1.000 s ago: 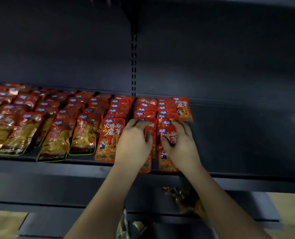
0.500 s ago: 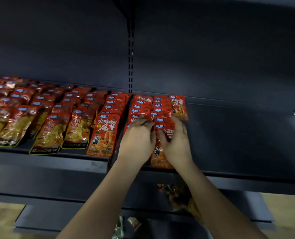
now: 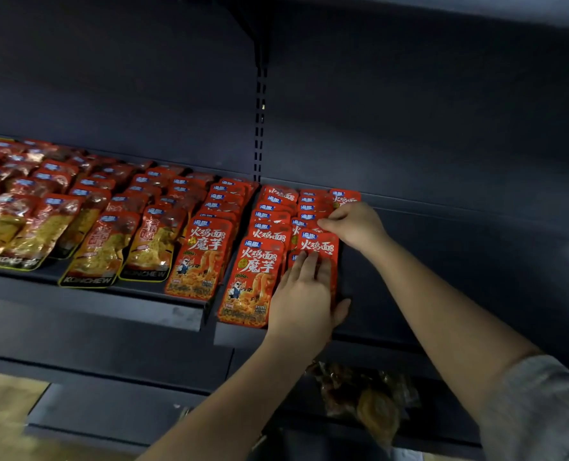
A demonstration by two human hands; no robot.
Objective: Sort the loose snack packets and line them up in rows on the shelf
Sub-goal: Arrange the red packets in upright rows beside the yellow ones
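Observation:
Red snack packets lie in overlapping rows on the dark shelf [image 3: 443, 294]. My left hand [image 3: 304, 294] lies flat with straight fingers on the front packet of the rightmost row [image 3: 319, 247], covering its lower half. My right hand [image 3: 351, 224] is further back on the same row, its fingers curled and pinching the edge of a packet there. A neighbouring red row [image 3: 256, 274] runs just left of my left hand. Another red row [image 3: 200, 257] and orange-yellow packets [image 3: 93, 254] fill the shelf to the left.
The right part of the shelf is bare dark metal. An upright slotted post [image 3: 260, 128] divides the back wall. On the lower shelf, loose brownish packets [image 3: 363, 394] lie beneath my right forearm. A shelf board overhangs the top of the view.
My left hand moved right onto the front packet of the rightmost row and flattened. My right hand moved back along that row. The second row's front packet is now uncovered.

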